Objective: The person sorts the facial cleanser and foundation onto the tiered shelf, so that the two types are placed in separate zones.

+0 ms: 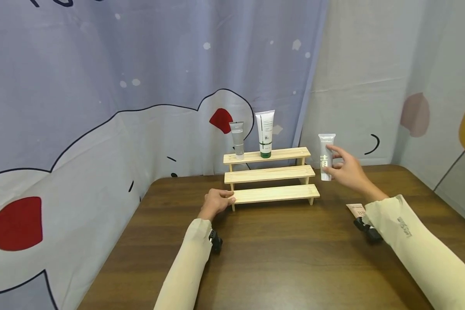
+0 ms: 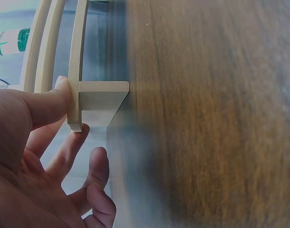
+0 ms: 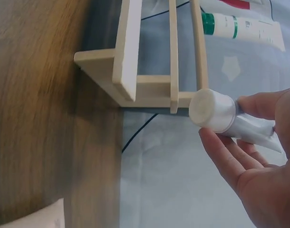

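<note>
Right hand (image 1: 348, 172), frame right, pinches silver squeeze tube (image 1: 323, 156): likely light, soft; best held near cap (image 3: 210, 111). Left hand (image 1: 216, 201) pinches three-tier wooden rack (image 1: 269, 175).

Curtain (image 1: 159, 64), lavender-blue and white, black outlines, red patches | table (image 1: 279, 262), brown wood grain | rack (image 1: 269, 174), pale yellow | grey tube (image 1: 237, 136), near rack's top left corner, whitish base | white tube (image 1: 265, 129), rack's top edge, green-banded, green-capped | silver tube (image 1: 323, 150), pale lettering, white-capped | pink tube (image 1: 356, 209), toward table's right edge, partly hidden, perhaps nearer beige | right sleeve (image 1: 422, 245), cream, dark print
</note>
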